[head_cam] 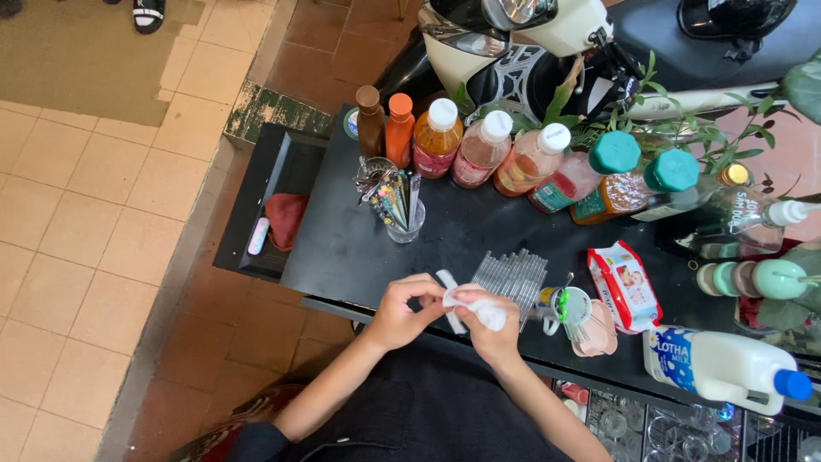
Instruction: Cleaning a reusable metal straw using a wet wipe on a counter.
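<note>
My left hand [400,310] and my right hand [486,325] meet at the near edge of a black counter [359,244]. Between them they hold a thin white stick-like object [448,285], and my right hand presses a white tissue or wipe [484,311] against it. Just beyond my right hand lies a bundle of clear plastic straws or tubes [513,275]. My forearms come up from the bottom of the view over dark clothing.
A row of syrup bottles [483,150] lines the counter's far side. A glass of spoons and straws [395,204], a wipes packet [624,287], small cups [569,308], a white milk jug [727,368] and a scooter [530,43] surround them. A black tray [274,205] sits left.
</note>
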